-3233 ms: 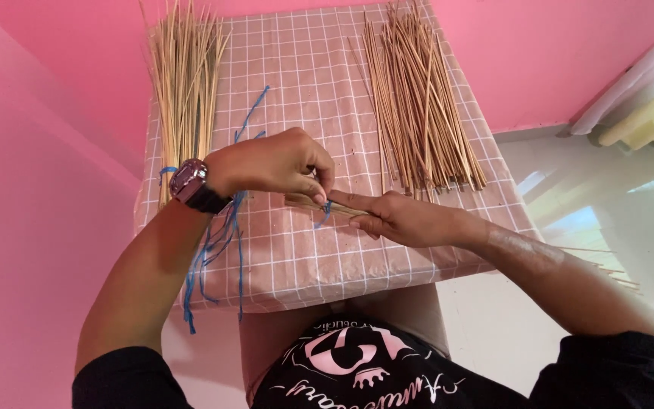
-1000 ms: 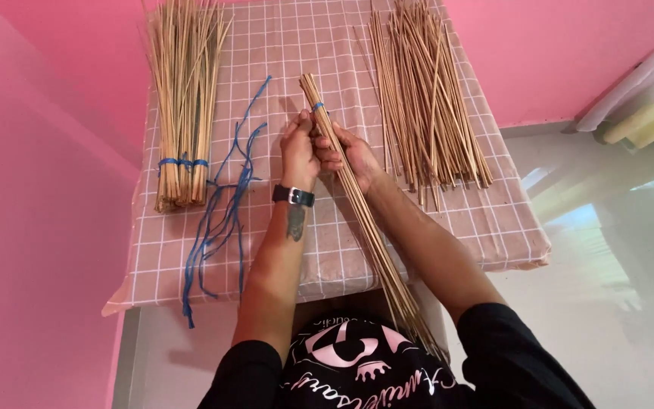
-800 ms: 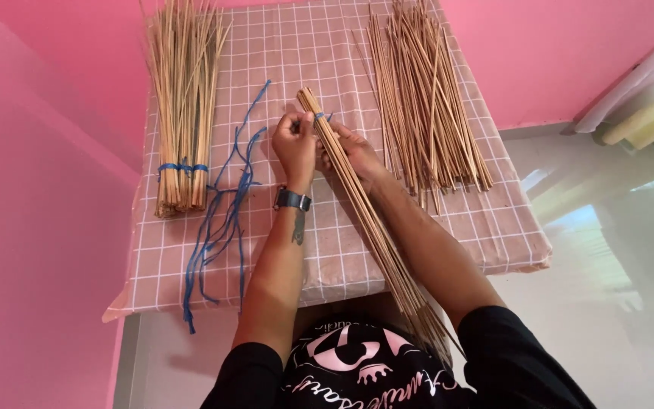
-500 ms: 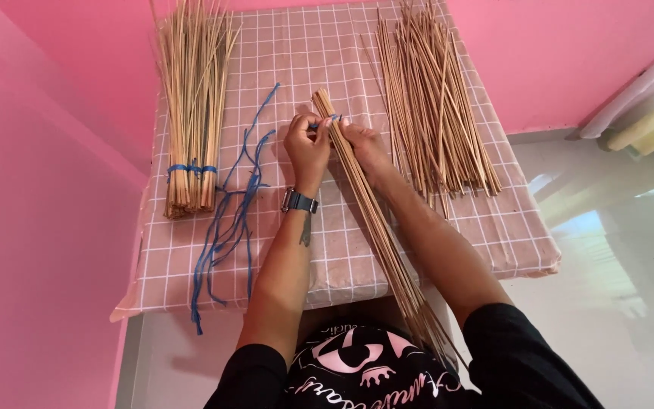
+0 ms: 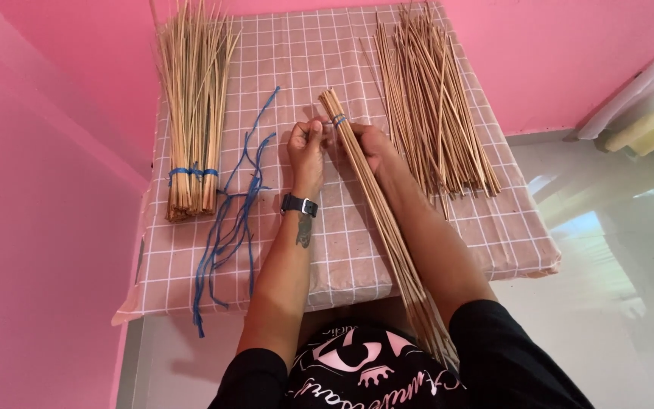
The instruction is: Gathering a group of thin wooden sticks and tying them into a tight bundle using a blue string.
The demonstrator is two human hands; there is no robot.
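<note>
Sticks, thin, straight and straw-coloured, make up the bundle (image 5: 376,212) that lies slantwise across the middle of the table (image 5: 493,235), its far end toward 11 o'clock and its near end splaying out past the table edge over my lap. A thin blue string (image 5: 336,121) circles it near the far end. My left hand (image 5: 308,148) pinches that string at the bundle's 9 o'clock side, fingers clenched tight; my right hand (image 5: 372,144) grips the bundle itself just at its 3 o'clock side. Loose sticks (image 5: 433,106) lie fanned at 1 o'clock, a tied sheaf (image 5: 191,113) at 10 o'clock, limp blue strings (image 5: 232,220) beside it on the pink checked cloth. Compared with half a second ago, my hands sit slightly nearer me.
</note>
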